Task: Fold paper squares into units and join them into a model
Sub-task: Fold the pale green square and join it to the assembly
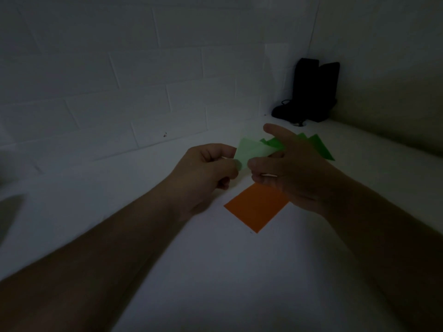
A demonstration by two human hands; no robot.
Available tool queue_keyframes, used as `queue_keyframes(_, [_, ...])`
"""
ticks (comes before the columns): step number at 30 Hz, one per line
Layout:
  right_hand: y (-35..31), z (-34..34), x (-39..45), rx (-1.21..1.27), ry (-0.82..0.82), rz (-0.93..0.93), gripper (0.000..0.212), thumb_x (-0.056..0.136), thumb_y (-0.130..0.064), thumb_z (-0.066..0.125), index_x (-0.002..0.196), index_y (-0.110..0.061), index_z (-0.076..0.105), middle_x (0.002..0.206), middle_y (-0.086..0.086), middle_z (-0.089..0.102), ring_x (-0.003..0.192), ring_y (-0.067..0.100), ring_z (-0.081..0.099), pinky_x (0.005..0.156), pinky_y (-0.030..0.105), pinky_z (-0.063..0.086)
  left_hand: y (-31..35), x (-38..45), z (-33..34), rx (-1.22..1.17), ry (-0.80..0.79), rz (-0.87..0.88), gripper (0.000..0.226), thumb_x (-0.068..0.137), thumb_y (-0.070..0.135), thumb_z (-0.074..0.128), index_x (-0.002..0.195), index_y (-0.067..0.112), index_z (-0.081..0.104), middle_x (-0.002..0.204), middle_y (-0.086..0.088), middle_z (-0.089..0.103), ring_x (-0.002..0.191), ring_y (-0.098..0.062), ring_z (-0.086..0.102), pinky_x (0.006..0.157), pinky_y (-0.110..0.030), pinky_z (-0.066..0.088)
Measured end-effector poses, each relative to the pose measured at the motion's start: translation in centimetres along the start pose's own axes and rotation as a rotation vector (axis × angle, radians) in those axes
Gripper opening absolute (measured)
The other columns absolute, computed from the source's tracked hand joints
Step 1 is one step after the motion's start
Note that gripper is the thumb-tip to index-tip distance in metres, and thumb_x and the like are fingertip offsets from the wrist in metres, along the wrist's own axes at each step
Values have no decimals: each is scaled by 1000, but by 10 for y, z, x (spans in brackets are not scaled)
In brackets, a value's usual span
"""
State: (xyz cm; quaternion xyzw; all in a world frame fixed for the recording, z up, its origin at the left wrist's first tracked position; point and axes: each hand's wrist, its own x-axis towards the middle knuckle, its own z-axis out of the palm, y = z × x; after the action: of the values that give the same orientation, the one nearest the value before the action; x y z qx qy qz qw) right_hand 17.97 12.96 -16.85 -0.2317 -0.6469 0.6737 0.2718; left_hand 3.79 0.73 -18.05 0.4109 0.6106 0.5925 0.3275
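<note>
a: what do the hands hold?
b: the left hand (206, 168) and right hand (285, 171) are raised over the white table (191, 271), both pinching a pale green paper (251, 152) between them; left fingers curled, right thumb on its near edge, right forefinger stretched out above.

a: where are the other papers?
b: an orange square (256, 207) lies flat on the table under the hands, its far corner hidden by the right hand. darker green folded pieces (318, 147) lie behind that hand, partly covered; their number cannot be told.

a: surroundings?
b: a block wall (119, 80) at the back; a black object (311, 92) stands in the far corner. the light is dim.
</note>
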Motion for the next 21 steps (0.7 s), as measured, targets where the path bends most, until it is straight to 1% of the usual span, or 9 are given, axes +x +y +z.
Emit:
queue_keyframes(2, [-1, 1, -1, -9, -12, 3, 92, 80, 9, 75, 155, -24, 34, 103, 10, 59, 95, 30, 68, 75, 34, 62, 0, 0, 0, 5, 6, -12, 26, 86, -5, 59, 100, 7, 77, 74, -4, 65, 63, -12, 54, 63, -30, 46])
queue_keyframes(5, [-2, 2, -2, -14, -23, 11, 93, 78, 9, 76, 155, -23, 34, 104, 6, 57, 96, 31, 66, 73, 34, 63, 0, 0, -1, -13, -6, -2, 23, 79, 7, 63, 96, 9, 77, 77, -6, 66, 66, -13, 56, 64, -28, 49])
queue_keyframes(7, [-2, 1, -1, -20, -16, 9, 94, 78, 8, 76, 156, -24, 33, 105, 6, 58, 97, 30, 67, 73, 34, 62, 0, 0, 1, -17, -13, 25, 14, 88, 2, 66, 96, 8, 76, 79, -10, 65, 69, -16, 57, 67, -29, 50])
queue_keyframes(9, [-2, 1, 0, -19, -4, 12, 93, 80, 7, 75, 156, -24, 32, 104, 7, 59, 95, 27, 67, 69, 30, 61, 0, 0, 2, -5, 0, 39, 15, 93, -2, 65, 100, 6, 75, 83, -13, 66, 73, -18, 59, 71, -30, 53])
queue_keyframes(12, [-1, 0, 1, -3, 6, 15, 90, 83, 5, 75, 156, -27, 33, 108, 14, 63, 98, 27, 68, 69, 29, 60, 0, 0, 2, 0, 25, 30, 15, 92, -2, 66, 101, 5, 75, 79, -10, 67, 69, -15, 60, 70, -29, 54])
queue_keyframes(14, [-1, 0, 1, -15, 22, 5, 87, 82, 5, 75, 154, -26, 37, 109, 15, 63, 96, 26, 68, 72, 31, 61, 1, 0, 1, -8, 26, 18, 15, 92, -2, 67, 102, 5, 76, 79, -9, 68, 67, -14, 59, 69, -30, 53])
queue_keyframes(17, [-1, -1, 0, 0, 19, -3, 88, 80, 7, 75, 153, -27, 39, 109, 20, 65, 91, 28, 68, 78, 36, 62, 2, 0, 1, -19, 18, 10, 15, 92, -1, 66, 101, 7, 76, 74, -2, 70, 66, -12, 60, 68, -28, 53])
queue_keyframes(19, [-1, -2, 0, 2, 16, -8, 88, 82, 5, 75, 153, -30, 37, 105, 18, 68, 93, 27, 70, 77, 35, 62, 2, 0, 1, -17, 21, 10, 15, 93, 0, 65, 100, 8, 76, 74, -1, 70, 65, -11, 60, 67, -27, 54])
queue_keyframes(21, [-1, -3, 0, 2, 18, -11, 86, 83, 5, 74, 153, -31, 38, 105, 16, 69, 94, 26, 71, 75, 33, 60, 2, 0, 1, -25, 27, 7, 15, 93, -1, 65, 99, 7, 76, 76, -3, 70, 65, -11, 59, 67, -26, 53])
